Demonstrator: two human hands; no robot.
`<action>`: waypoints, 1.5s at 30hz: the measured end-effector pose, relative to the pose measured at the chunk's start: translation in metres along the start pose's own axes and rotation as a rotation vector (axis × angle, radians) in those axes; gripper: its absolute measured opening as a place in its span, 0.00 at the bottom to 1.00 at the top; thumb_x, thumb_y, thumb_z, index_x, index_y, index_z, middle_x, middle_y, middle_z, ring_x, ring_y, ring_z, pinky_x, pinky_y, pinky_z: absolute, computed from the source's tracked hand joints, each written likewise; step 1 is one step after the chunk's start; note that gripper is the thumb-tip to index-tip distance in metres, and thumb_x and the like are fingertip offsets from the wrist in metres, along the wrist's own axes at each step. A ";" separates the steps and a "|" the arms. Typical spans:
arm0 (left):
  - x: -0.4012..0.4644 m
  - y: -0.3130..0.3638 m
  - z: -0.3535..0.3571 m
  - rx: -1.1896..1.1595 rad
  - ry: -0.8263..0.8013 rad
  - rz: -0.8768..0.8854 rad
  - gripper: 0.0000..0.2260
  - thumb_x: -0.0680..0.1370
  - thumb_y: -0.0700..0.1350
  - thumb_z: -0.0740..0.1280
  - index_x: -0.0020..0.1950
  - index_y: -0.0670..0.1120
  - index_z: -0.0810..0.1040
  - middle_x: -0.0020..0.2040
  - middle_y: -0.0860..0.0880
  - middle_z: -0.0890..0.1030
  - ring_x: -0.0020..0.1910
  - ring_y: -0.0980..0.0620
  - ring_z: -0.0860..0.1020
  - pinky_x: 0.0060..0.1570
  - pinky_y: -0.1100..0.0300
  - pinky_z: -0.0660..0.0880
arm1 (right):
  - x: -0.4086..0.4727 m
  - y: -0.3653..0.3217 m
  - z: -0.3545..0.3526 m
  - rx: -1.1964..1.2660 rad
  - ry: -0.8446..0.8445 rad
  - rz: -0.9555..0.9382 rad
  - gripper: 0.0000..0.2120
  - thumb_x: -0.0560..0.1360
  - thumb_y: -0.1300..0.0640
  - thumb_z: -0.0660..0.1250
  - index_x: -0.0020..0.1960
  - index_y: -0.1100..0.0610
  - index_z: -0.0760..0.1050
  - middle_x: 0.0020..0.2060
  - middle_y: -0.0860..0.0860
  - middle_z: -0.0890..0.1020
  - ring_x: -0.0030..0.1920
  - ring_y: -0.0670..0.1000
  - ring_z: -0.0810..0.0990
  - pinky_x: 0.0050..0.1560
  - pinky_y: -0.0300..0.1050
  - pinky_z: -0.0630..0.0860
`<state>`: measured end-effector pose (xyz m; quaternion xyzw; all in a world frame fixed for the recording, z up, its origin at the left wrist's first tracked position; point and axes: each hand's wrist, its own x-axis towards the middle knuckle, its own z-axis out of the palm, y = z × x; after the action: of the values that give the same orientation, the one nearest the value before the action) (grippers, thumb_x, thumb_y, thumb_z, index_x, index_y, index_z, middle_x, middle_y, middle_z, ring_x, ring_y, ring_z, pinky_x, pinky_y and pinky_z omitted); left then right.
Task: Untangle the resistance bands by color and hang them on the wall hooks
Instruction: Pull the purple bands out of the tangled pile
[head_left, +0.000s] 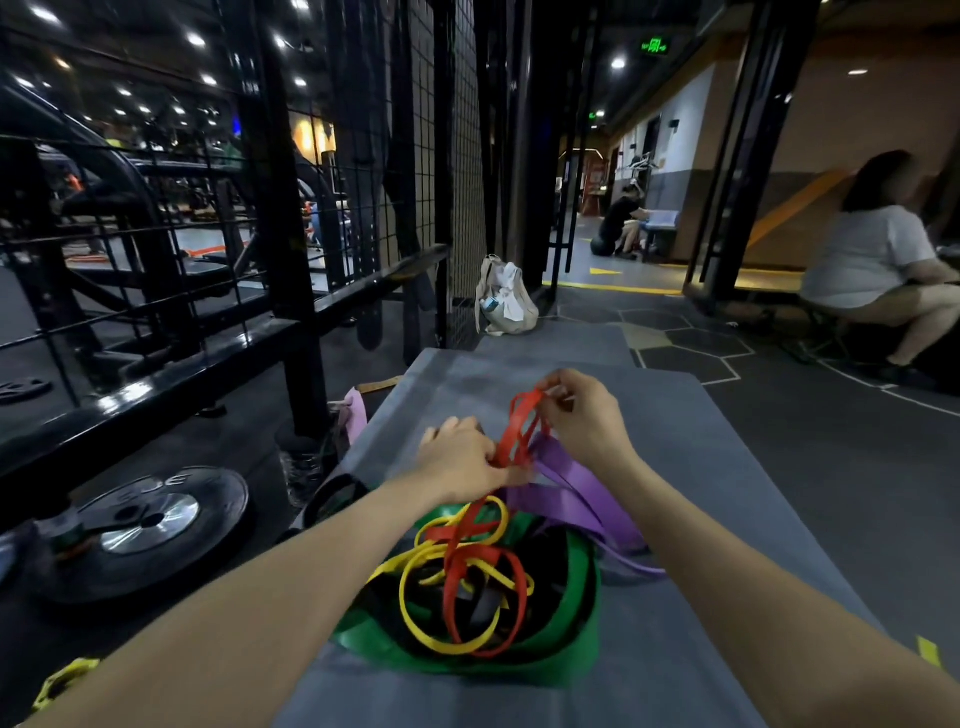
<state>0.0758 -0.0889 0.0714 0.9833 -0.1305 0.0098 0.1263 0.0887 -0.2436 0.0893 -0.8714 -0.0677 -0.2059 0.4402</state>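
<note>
Your two hands work at the far end of the band pile, and both are busy with the red band (519, 431). Your left hand (460, 460) pinches the red band low down, its fingers curled tight on it, likely to pin that part so the knot cannot slide. Your right hand (584, 421) pinches the top of the same red band with thumb and fingertips and lifts it up — that pulls the loops open so you can see where they cross. So the red band runs straight between your two grips, stretched a little above the grey mat (701, 519). The rest of it drops back toward you into the heap, where it twists around the yellow band (415, 621). The purple band (582, 499) lies just beside your right wrist, on the right side of the heap. The wide green band (582, 613) wraps around the bottom of the heap, with a black band (395, 608) inside it. I think the red one is being sorted first — it sits on top. No wall hooks can be made out clearly from here.
</note>
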 end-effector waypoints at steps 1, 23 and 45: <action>0.000 0.002 0.001 -0.092 0.012 0.000 0.25 0.72 0.68 0.60 0.41 0.46 0.80 0.47 0.46 0.72 0.54 0.46 0.70 0.51 0.54 0.64 | 0.000 -0.001 0.001 -0.018 -0.011 0.001 0.06 0.72 0.64 0.67 0.48 0.56 0.78 0.43 0.55 0.79 0.41 0.52 0.77 0.41 0.37 0.69; -0.004 -0.067 0.002 -1.253 0.287 -0.637 0.04 0.78 0.39 0.59 0.49 0.46 0.73 0.31 0.49 0.70 0.25 0.53 0.64 0.21 0.65 0.64 | -0.037 0.027 -0.039 -0.368 -0.126 0.125 0.14 0.67 0.71 0.61 0.46 0.62 0.82 0.44 0.58 0.84 0.47 0.55 0.80 0.45 0.40 0.72; -0.032 -0.033 0.012 -1.212 0.042 -0.416 0.10 0.78 0.42 0.63 0.38 0.48 0.70 0.34 0.52 0.72 0.32 0.58 0.71 0.36 0.64 0.70 | -0.076 0.019 -0.022 -0.061 -0.579 0.149 0.08 0.74 0.64 0.66 0.48 0.63 0.83 0.35 0.43 0.84 0.36 0.36 0.78 0.45 0.26 0.71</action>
<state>0.0532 -0.0529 0.0502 0.7420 0.0829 -0.0713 0.6614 0.0196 -0.2678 0.0548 -0.9092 -0.1199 0.0822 0.3901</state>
